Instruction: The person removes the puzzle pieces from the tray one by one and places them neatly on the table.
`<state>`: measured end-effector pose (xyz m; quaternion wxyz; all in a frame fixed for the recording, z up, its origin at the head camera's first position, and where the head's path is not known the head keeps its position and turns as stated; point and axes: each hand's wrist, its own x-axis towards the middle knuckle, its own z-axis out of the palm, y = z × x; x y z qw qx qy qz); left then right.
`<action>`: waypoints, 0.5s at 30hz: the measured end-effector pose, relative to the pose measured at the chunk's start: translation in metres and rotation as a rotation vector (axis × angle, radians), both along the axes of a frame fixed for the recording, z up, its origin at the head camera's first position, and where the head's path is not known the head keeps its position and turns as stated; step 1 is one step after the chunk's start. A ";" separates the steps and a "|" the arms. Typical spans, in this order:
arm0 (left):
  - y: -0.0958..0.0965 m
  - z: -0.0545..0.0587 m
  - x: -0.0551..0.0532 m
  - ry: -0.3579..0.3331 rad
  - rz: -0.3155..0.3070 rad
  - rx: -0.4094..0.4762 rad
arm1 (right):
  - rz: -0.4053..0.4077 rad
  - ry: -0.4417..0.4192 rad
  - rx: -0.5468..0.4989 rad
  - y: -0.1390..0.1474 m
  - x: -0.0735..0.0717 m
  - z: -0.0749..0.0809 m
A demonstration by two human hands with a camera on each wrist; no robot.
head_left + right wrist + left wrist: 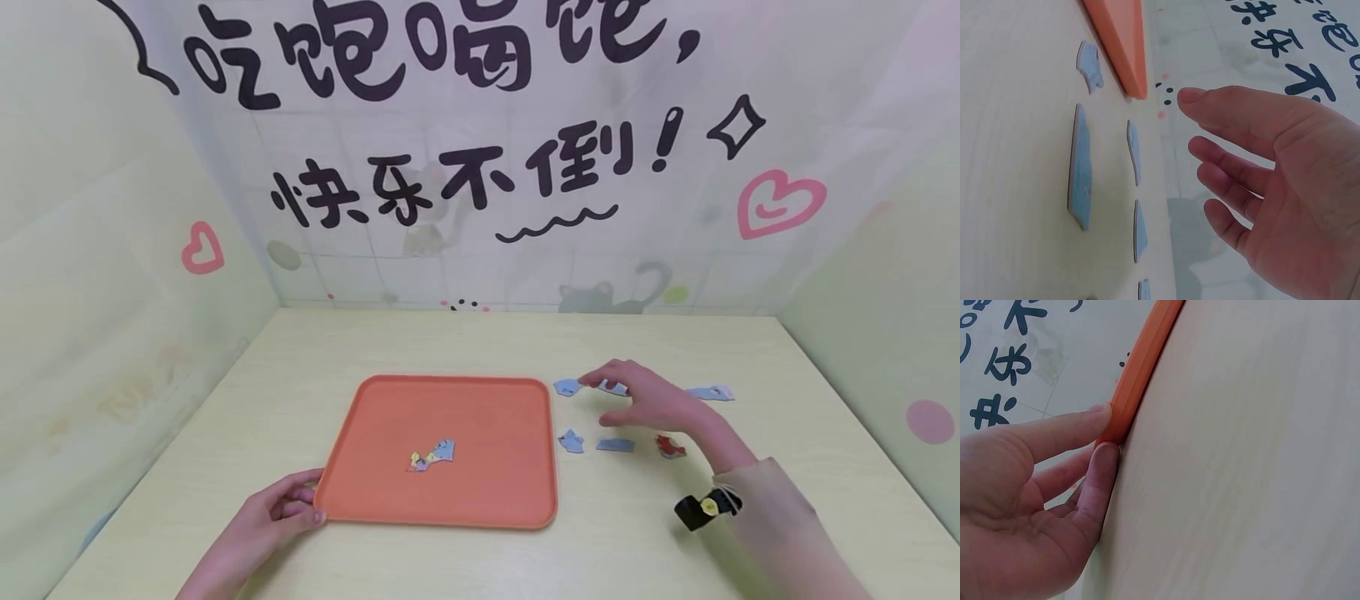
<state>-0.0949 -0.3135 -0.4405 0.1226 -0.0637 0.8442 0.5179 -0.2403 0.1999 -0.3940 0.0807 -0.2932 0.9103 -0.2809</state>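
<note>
My left hand point(281, 508) holds the front left corner of an orange tray point(495, 508), thumb and fingertips against its rim point(1138, 369). On the tray lie joined puzzle pieces point(444, 451), blue with a yellowish part. To the right, my right hand point(645, 400) hovers over the back row of loose pieces, fingers loosely bent and apart, holding nothing. Close to its fingertips are a blue piece point(567, 387) and another blue piece point(617, 389) that the hand partly covers. In the right wrist view, several thin blue pieces point(1080, 169) lie flat below the hand.
In the front row right of the tray lie a blue piece point(572, 442), a blue strip point(616, 445) and a red piece point(671, 447). A long blue piece point(711, 392) lies behind the right forearm. Printed fabric walls point(465, 267) enclose the pale table point(420, 342).
</note>
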 end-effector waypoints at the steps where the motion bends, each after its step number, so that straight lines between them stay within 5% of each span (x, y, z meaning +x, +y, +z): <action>1: 0.000 0.000 0.000 -0.001 0.001 0.003 | 0.010 -0.001 -0.006 -0.005 -0.002 0.001; 15: 0.000 0.002 0.000 -0.009 0.003 0.015 | 0.152 -0.014 -0.094 -0.081 -0.016 0.010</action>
